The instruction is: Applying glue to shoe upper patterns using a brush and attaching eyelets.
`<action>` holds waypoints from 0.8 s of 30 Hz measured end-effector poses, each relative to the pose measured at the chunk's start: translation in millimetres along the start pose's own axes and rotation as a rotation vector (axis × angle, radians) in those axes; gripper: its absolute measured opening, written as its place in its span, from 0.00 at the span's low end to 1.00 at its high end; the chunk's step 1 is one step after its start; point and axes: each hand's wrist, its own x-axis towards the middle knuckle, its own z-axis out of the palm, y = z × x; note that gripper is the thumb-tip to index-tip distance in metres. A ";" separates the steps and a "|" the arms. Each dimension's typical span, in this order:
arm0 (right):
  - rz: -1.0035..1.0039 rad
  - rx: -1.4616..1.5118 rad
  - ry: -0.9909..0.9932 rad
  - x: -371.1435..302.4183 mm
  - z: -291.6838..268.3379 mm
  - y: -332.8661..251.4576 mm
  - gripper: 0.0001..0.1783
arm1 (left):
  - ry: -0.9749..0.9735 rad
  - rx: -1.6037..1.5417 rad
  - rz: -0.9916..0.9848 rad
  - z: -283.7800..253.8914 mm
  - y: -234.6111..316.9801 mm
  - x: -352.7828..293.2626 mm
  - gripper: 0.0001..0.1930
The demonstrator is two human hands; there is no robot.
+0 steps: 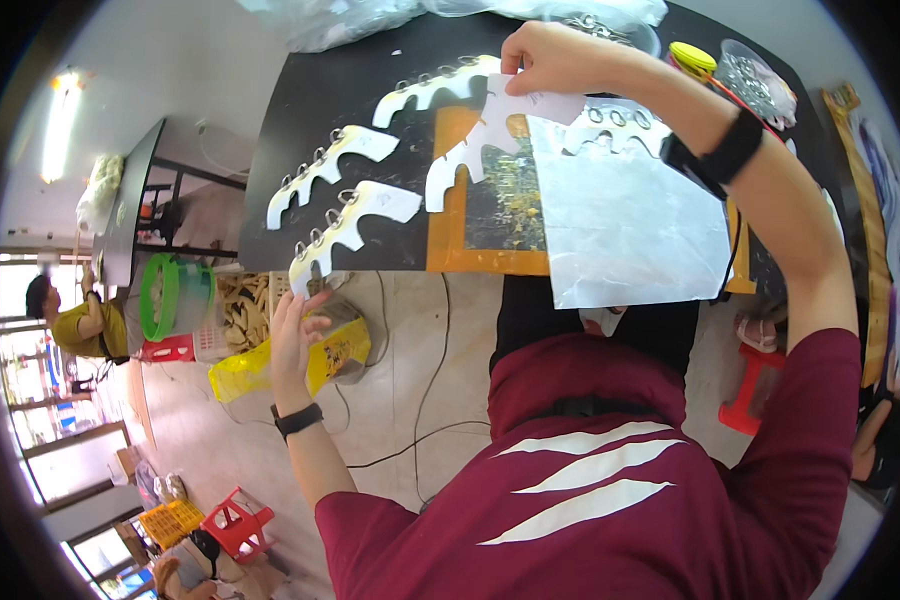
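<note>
My right hand (550,60) pinches the upper end of a white scalloped card (485,130), which hangs over the table's orange-framed patch. No rings can be made out on that card. Past the table's front edge, my left hand (298,330) has its fingertips at the lower end of another scalloped card with metal rings (355,215), and appears to grip it. Two similar ringed cards, a left one (325,170) and a far one (435,88), lie on the black table (270,130). Beside them, a clear plastic bag (635,220) lies with a ringed card (610,130) at its top.
Along the far side are clear plastic sheeting (350,22), a bowl of metal rings (620,35), a yellow-lidded container (692,58) and a bag of metal parts (755,85). Below the table are a yellow bag (245,375), cables and a red stool (745,400). Other people sit at left.
</note>
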 end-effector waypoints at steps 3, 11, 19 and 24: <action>0.012 0.220 0.008 -62.4 -34.5 -22.4 0.13 | 0.170 0.271 0.101 -12.8 -6.6 -6.4 0.20; 0.500 0.508 0.059 -196.7 -0.3 88.0 0.13 | 0.210 0.523 0.570 101.1 36.4 -35.4 0.12; 0.496 0.431 0.176 -227.4 30.1 114.1 0.15 | -0.443 0.702 0.887 274.8 63.5 -49.6 0.09; 0.486 0.416 0.342 -244.6 18.8 110.5 0.21 | -0.635 0.798 0.999 311.7 74.3 -52.0 0.10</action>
